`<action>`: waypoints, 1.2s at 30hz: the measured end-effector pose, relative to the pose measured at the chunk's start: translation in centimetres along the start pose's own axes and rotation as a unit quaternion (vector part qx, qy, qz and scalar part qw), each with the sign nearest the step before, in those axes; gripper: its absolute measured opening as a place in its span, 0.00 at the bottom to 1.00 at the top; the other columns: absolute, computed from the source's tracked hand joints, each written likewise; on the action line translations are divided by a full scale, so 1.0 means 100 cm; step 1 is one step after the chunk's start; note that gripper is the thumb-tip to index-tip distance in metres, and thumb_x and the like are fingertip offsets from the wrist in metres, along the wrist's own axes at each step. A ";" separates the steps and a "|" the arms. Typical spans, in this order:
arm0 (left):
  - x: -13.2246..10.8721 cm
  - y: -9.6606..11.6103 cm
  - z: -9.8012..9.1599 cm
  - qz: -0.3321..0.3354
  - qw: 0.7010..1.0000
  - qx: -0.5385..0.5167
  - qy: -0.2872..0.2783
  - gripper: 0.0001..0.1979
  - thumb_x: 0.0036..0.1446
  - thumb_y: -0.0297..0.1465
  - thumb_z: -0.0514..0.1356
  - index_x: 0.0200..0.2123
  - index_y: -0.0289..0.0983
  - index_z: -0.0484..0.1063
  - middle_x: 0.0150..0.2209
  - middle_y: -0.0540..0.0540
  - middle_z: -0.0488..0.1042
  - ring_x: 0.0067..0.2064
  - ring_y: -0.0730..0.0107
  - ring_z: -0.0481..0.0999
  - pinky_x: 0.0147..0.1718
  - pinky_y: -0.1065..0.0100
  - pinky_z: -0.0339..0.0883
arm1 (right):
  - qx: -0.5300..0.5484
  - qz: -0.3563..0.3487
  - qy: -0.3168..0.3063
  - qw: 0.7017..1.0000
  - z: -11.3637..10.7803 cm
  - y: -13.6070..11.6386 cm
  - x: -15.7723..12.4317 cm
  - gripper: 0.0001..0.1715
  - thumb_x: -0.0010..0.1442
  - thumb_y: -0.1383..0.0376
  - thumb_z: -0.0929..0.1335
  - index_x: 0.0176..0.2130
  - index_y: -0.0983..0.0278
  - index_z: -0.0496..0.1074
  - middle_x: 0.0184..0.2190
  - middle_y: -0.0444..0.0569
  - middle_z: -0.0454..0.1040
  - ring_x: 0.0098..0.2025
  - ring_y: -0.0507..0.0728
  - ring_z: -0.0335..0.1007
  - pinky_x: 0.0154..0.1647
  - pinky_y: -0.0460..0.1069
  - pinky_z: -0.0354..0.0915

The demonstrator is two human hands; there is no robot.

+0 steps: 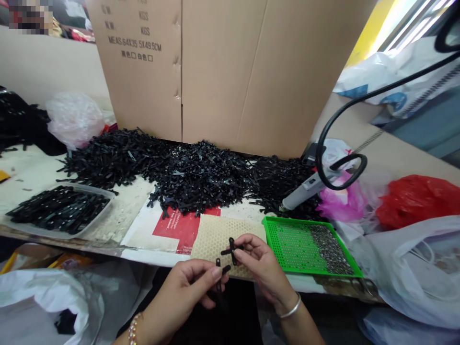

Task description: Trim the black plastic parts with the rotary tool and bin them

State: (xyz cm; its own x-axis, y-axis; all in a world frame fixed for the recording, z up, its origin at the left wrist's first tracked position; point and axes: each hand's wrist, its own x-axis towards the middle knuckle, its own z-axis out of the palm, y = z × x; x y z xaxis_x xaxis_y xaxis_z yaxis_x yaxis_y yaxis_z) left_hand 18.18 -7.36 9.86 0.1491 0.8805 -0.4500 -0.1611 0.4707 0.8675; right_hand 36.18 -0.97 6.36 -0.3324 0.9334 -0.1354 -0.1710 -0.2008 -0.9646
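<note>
My left hand (199, 282) pinches a small black cross-shaped piece (218, 274) between thumb and fingers. Close beside it, my right hand (257, 263) grips a second black cross-shaped piece (232, 251), made of two flat strips with holes at their ends. Both hands are above the front edge of the bench, partly over a beige honeycomb-patterned mat (212, 235). To the right of my right hand is a green perforated tray (268, 230) with many small metal parts (332, 249) gathered at its right side.
Heaps of black strips (201, 177) stretch across the bench before a tall cardboard box (223, 72). A clear container (108, 206) of black strips stands left. A grey corded tool (302, 191) leans behind the tray. Plastic bags, including a red one (420, 199), crowd the right.
</note>
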 end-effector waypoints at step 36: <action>0.017 -0.004 0.000 -0.045 0.995 -0.051 -0.069 0.19 0.49 0.44 0.65 0.32 0.32 0.75 0.32 0.41 0.78 0.28 0.75 0.73 0.22 0.79 0.65 | 0.033 0.018 -0.045 0.998 0.002 0.009 0.001 0.17 0.52 0.59 0.77 0.38 0.63 0.72 0.35 0.46 0.73 0.38 0.53 0.69 0.41 0.46 0.64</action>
State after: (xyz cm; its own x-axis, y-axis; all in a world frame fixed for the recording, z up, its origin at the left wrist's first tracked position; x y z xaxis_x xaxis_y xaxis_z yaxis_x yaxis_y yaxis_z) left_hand 18.49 -6.02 8.71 0.2996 0.8220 -0.4844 -0.2379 0.5560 0.7964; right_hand 35.82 -1.11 5.48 -0.4202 0.8956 -0.1459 -0.2169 -0.2552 -0.9422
